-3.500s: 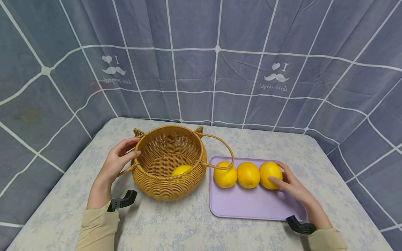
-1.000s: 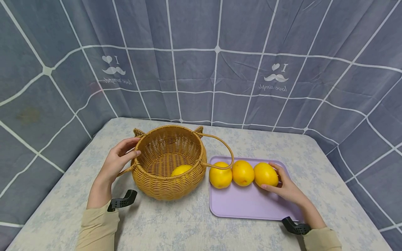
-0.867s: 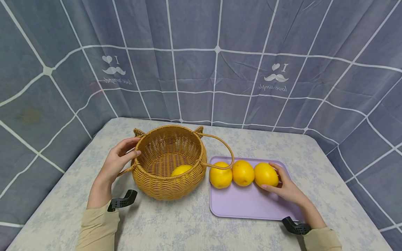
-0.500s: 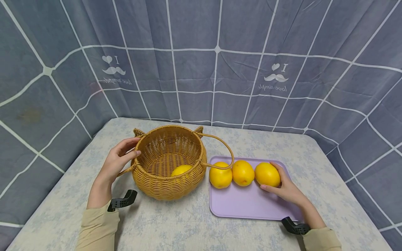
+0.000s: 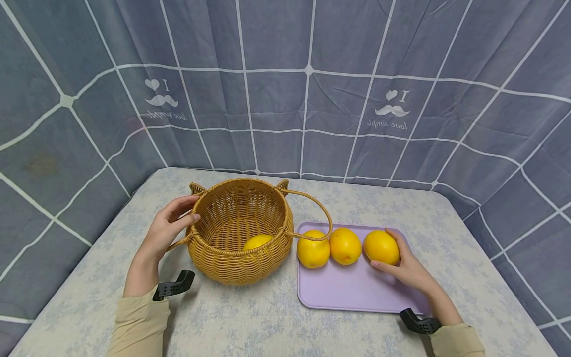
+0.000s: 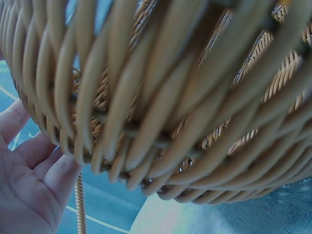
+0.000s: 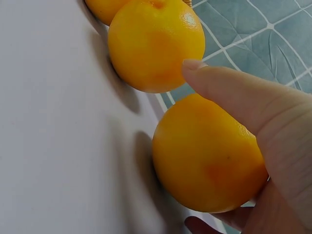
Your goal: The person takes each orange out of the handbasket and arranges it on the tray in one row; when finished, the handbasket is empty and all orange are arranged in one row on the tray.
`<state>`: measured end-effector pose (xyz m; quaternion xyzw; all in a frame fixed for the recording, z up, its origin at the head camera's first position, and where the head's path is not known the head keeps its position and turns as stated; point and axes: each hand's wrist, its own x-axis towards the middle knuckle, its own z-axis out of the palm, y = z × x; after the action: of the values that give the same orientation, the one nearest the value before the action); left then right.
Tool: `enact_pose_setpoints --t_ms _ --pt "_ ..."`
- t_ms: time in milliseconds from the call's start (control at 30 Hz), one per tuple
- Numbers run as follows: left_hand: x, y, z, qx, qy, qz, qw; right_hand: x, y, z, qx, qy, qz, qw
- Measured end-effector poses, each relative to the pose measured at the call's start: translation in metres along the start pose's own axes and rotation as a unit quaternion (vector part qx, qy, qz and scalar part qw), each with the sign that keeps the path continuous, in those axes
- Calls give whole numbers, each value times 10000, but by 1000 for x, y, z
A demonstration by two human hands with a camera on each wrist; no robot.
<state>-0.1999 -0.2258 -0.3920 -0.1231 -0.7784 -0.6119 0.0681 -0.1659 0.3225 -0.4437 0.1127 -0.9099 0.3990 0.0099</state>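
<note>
A smooth, round yellow-orange fruit (image 5: 381,248) is sitting at the right end of a flat, lilac, rectangular tray (image 5: 357,292), with the fingers of the person's right hand (image 5: 408,263) wrapping round it. The right-wrist view is revealing a tiny dark speck on its skin, too small to see from the head. Two matching fruits, a middle one (image 5: 345,246) and a left one (image 5: 314,254), are lying beside it. A bulging, honey-brown woven basket (image 5: 241,271) with two pointed ears and two loop handles is standing left of the tray; only the head view is clearly showing a fourth fruit (image 5: 257,242) inside. The left hand (image 5: 167,225) is gripping the basket's rim, and the left-wrist view is showing thick, glossy strands with gaps between. A pale, blue-mottled cloth is covering the counter (image 5: 250,317); a grey-blue, white-gridded curtain (image 5: 276,99) is hanging behind.
</note>
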Motion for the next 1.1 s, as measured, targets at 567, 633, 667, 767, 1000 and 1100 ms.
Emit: enact_pose_setpoints --t_ms 567,633,667,767,1000,1100 --pt "-1 0 0 -8 -25 34 10000 1 -2 -3 -408 164 222 9988" --pt "-1 0 0 -15 -30 48 10000 2 -2 -3 -483 155 253 9984" --pt "-1 0 0 -22 -30 48 10000 2 -2 -3 -511 157 264 9982" --pt "-1 0 0 -27 -32 43 10000 2 0 -2 -515 183 227 9982" --pt "-1 1 -1 -20 -32 47 10000 3 1 0 -350 213 7 9992" --pt "-1 1 0 -2 -45 61 10000 1 -1 0 -292 178 18 9994"
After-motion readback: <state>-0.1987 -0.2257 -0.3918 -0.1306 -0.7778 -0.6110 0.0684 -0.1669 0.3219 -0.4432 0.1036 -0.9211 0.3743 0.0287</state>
